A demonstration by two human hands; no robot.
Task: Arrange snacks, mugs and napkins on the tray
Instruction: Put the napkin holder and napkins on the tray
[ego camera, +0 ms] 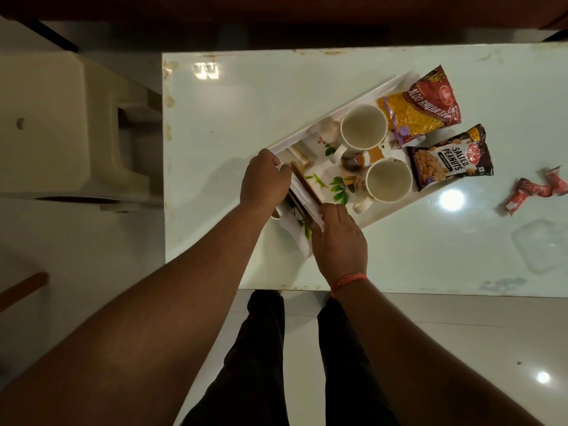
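Gripping the napkin stack [304, 195] endwise, left hand [264, 179] and right hand [339, 238] fingers curl around it above the tray [335, 96].

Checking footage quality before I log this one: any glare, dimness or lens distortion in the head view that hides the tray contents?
Head view: dim overall, edges bowed by the wide lens; lamp glare on the table beside the tray, not on it. Mugs and peanuts stay legible; both hands cover the tray's near end and the napkins.
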